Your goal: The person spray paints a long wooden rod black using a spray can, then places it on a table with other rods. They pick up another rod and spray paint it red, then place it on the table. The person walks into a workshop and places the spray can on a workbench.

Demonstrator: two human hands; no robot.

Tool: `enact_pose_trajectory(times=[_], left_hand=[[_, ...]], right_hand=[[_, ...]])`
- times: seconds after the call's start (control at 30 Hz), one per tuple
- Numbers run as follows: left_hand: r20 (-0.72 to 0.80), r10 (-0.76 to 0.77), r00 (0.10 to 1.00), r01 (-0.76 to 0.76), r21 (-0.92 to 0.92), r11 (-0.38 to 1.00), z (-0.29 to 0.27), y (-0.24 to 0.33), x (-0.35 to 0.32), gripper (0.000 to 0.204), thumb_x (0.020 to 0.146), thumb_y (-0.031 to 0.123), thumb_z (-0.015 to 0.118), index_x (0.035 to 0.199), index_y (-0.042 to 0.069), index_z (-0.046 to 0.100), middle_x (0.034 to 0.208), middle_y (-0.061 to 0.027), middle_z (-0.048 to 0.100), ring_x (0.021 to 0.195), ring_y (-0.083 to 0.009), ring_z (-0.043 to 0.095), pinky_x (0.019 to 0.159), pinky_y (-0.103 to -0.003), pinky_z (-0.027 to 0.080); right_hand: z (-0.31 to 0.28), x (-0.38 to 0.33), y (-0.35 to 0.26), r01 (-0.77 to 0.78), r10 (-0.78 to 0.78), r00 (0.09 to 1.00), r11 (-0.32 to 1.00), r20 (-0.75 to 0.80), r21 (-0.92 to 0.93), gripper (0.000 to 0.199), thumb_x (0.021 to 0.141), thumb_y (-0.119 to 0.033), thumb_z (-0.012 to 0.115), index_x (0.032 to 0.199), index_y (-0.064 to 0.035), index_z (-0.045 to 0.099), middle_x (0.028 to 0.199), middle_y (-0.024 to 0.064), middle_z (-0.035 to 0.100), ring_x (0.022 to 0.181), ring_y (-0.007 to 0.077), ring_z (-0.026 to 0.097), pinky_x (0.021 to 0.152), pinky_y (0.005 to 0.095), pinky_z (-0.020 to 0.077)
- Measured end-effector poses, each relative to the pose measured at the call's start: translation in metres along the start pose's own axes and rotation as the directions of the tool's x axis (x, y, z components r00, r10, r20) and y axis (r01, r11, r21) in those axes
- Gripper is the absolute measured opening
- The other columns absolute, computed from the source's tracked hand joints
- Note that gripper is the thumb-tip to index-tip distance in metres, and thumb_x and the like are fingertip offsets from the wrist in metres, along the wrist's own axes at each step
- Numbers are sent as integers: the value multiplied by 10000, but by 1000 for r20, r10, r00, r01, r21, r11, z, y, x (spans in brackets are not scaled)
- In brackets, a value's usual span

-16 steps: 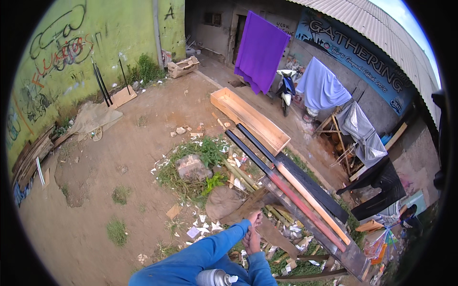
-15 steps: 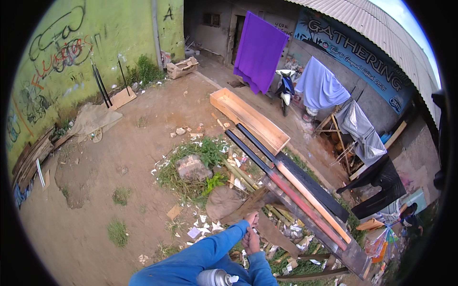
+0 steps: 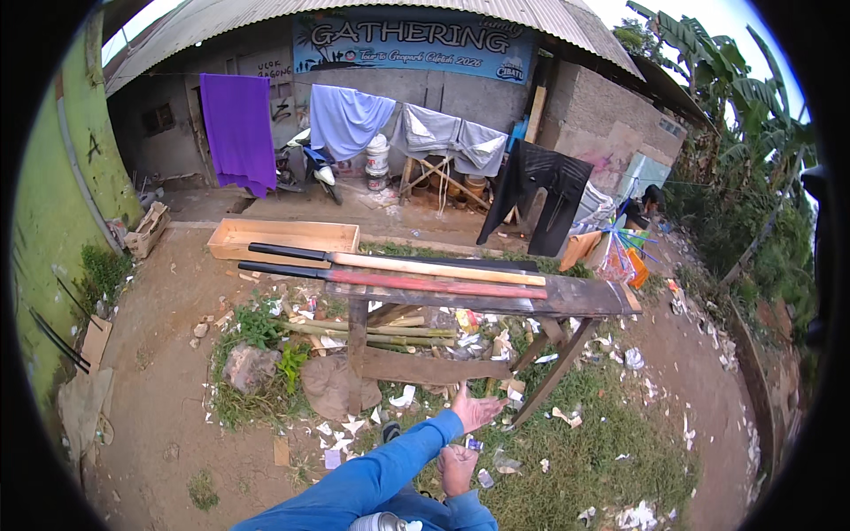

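Observation:
My left hand reaches out with fingers stretched apart and holds nothing; it is in front of the wooden bench. Just below it, my right hand is closed in a fist; whatever it may hold is hidden. A spray can with a white nozzle shows at the lower edge beside my left sleeve, and what supports it is hidden. On the bench lie a pale wooden pole and a red pole, side by side. Both have black left ends that stick out past the bench.
A long wooden box lies behind the bench's left end. Bamboo stalks, a stone and scattered scraps lie on the ground. Laundry, including a purple cloth, hangs beyond. A person is at the far right.
My view has swung right, bringing the bench square in front. My hands were together; now the left is spread open, apart from the right fist. The poles lie on the bench in both frames.

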State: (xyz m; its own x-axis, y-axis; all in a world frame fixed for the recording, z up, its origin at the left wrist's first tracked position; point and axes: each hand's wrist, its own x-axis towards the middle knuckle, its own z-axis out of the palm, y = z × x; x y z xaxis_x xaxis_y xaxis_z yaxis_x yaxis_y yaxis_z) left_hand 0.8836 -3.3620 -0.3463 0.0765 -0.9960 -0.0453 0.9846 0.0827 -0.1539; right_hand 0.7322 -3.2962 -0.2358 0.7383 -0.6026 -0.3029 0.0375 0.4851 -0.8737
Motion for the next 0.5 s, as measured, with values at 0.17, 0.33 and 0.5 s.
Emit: enact_pose_trajectory(times=[0.17,0.33,0.5], left_hand=[[-60,-303,951,297,-82,951,-22,-224,55,1072,798,825,313,1302,-120,362,1236,-232,571,956,-336,643,856,-429,548],[-177,-424,888,420,-64,905,-28,-364,48,888,832,744,446,1129,-91,509,1022,-209,640,902,-332,646,787,-431,558],[-188,-439,879,440,-37,897,13,-412,22,813,808,732,513,1048,-44,545,1040,-179,635,874,-303,650,759,-410,554]], right_hand=[[-125,-150,-35,162,-115,928,981,-355,105,392,826,28,578,590,-140,313,530,-64,363,449,18,314,388,223,247],[-185,-281,-49,229,-207,828,973,-521,-23,322,842,37,627,858,-121,346,591,-80,372,479,-8,316,416,198,217],[-178,-357,-66,262,-235,789,965,-568,-35,254,863,13,623,980,-84,419,559,-93,390,477,-11,329,434,195,203]])
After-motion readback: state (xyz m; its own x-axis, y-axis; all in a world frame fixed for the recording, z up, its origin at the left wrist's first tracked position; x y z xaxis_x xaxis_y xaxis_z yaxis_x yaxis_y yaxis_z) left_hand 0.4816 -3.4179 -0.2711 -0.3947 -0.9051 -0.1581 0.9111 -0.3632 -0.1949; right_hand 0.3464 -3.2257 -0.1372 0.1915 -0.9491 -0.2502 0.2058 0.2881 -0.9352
